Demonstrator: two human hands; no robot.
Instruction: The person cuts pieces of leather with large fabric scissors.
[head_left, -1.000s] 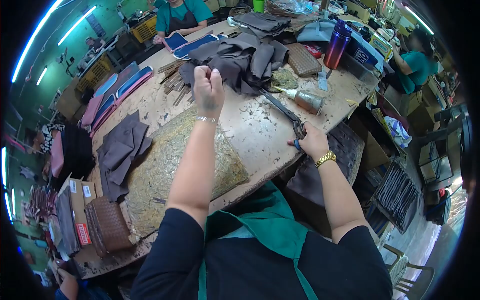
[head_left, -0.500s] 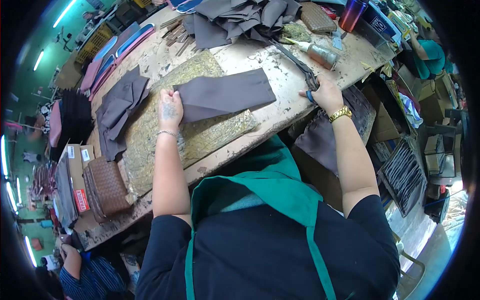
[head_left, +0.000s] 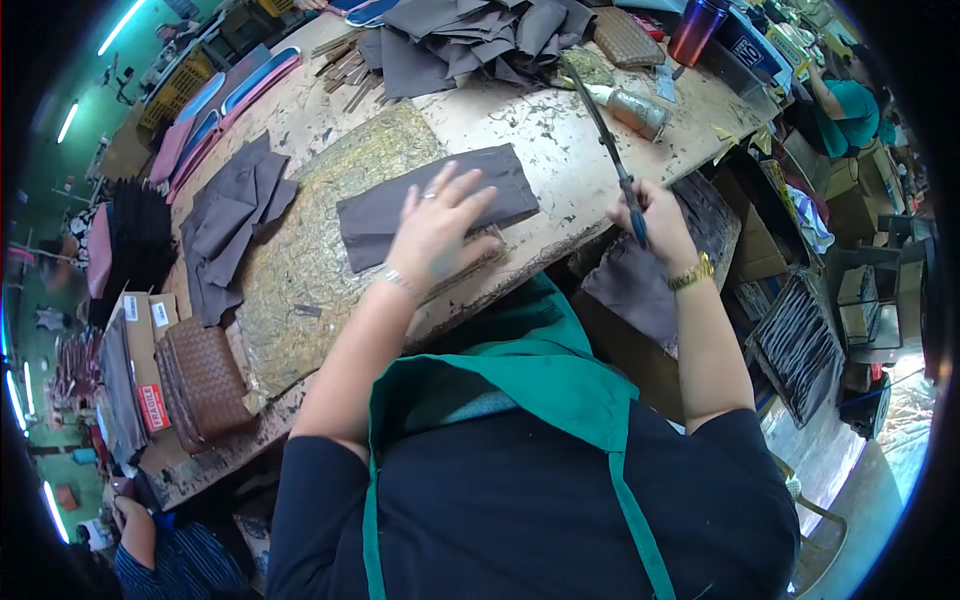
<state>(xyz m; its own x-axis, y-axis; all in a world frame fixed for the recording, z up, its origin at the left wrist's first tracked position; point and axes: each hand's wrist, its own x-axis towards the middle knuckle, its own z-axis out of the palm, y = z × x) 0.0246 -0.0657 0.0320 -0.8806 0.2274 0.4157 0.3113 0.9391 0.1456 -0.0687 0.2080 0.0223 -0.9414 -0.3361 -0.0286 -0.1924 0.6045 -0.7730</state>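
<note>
My left hand (head_left: 440,230) is spread open over a dark brown piece of fabric (head_left: 512,180), fingertips across its middle. The piece lies flat, partly on a worn yellowish board (head_left: 290,260) and partly on the table. My right hand (head_left: 660,222), by the table's front edge, is wrapped round the handles of long dark scissors (head_left: 604,135). Their blades point away from me, to the right of the fabric. A small dark scrap (head_left: 308,310) lies on the board, left of my left forearm. More folded brown fabric (head_left: 235,220) rests at the board's left edge.
A heap of dark cut pieces (head_left: 470,45) covers the table's far side. Behind the scissors are a glue-stained bottle (head_left: 638,115) and a tumbler (head_left: 698,32). Brown woven-pattern pieces (head_left: 205,380) stand at the near left. Co-workers sit at the lower left and upper right.
My left hand has let go of the fabric's left edge and moved right, spreading over the piece. The fabric lies flatter. The scissors have swung more upright, and a small scrap now shows on the board.
</note>
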